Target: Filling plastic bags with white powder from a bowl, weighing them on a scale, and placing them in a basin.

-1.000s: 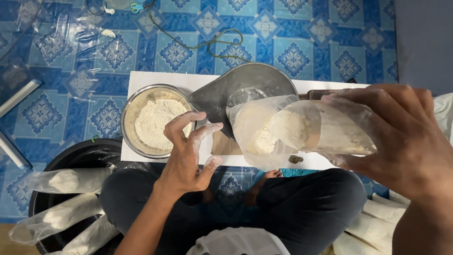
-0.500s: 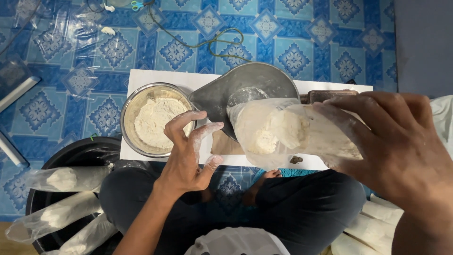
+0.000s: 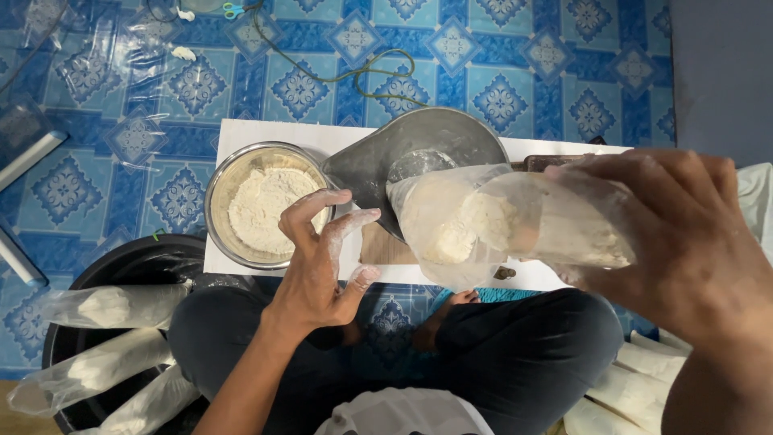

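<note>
My right hand's point(image 3: 684, 242) fingers pinch the clear plastic bag of white flour point(image 3: 499, 225), lying sideways at 3 o'clock over the grey metal scale pan point(image 3: 378, 161). My left fingers point(image 3: 322, 217) are spread, floury, beside the round steel flour bowl point(image 3: 221, 201). Tilted further, I judge the bag could spill onto the white surface point(image 3: 266, 133).

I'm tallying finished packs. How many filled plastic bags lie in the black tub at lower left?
3 filled bags show in the black tub: the top bag, the middle bag and the bottom bag. More may be hidden beneath them or beyond the frame edge.
</note>
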